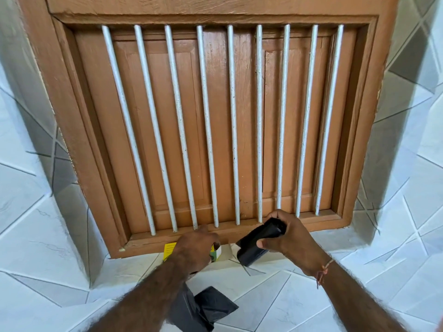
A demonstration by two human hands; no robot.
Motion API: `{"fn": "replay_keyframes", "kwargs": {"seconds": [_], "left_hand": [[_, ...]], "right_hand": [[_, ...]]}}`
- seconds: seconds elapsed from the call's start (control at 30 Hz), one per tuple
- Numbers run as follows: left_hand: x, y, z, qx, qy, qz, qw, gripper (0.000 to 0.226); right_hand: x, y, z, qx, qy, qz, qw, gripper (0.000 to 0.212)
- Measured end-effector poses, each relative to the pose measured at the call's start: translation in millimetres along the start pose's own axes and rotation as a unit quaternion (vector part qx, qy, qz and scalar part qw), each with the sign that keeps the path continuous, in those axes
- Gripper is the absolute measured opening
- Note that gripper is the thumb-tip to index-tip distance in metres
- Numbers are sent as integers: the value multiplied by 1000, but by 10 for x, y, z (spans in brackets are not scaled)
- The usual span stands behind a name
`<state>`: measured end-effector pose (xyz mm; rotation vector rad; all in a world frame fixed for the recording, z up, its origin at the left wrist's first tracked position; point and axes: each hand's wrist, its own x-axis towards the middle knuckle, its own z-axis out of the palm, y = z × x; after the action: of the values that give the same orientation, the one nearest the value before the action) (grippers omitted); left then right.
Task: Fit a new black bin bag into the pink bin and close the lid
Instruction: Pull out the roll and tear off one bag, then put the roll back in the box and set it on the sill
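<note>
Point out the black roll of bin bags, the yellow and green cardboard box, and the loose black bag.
Black roll of bin bags (254,245): head view, on its wrapped side below the right hand.
Yellow and green cardboard box (168,249): head view, on its yellow end.
Loose black plastic bag (206,307): head view, on its crumpled middle.

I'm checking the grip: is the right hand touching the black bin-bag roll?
Touching. The head view shows the right hand wrapped around the black bin-bag roll, fingers on top, thumb pressed against its side.

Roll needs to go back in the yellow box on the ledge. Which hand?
Right, probably: the right hand already grips the black bag roll beside the yellow box. The left hand rests on the box, steadying it.
</note>
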<state>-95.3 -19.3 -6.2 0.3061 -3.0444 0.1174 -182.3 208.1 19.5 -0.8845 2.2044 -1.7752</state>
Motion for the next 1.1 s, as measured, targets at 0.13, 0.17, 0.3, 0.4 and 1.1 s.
{"fn": "replay_keyframes", "kwargs": {"seconds": [0.13, 0.17, 0.3, 0.4, 1.1], "left_hand": [[-37, 32, -4, -30, -2, -5, 1000, 60], [-71, 53, -11, -47, 13, -1, 999, 67], [-245, 139, -72, -163, 91, 4, 982, 79], [-311, 141, -105, -242, 135, -7, 961, 72], [-499, 110, -191, -297, 178, -48, 937, 81]], "right_hand": [[-12, -30, -39, 6, 37, -30, 999, 36], [-4, -39, -27, 19, 55, -36, 998, 36], [51, -115, 121, 93, 125, -60, 986, 34], [44, -170, 279, 82, 126, -75, 986, 33], [-149, -358, 387, 77, 150, -96, 981, 34]]}}
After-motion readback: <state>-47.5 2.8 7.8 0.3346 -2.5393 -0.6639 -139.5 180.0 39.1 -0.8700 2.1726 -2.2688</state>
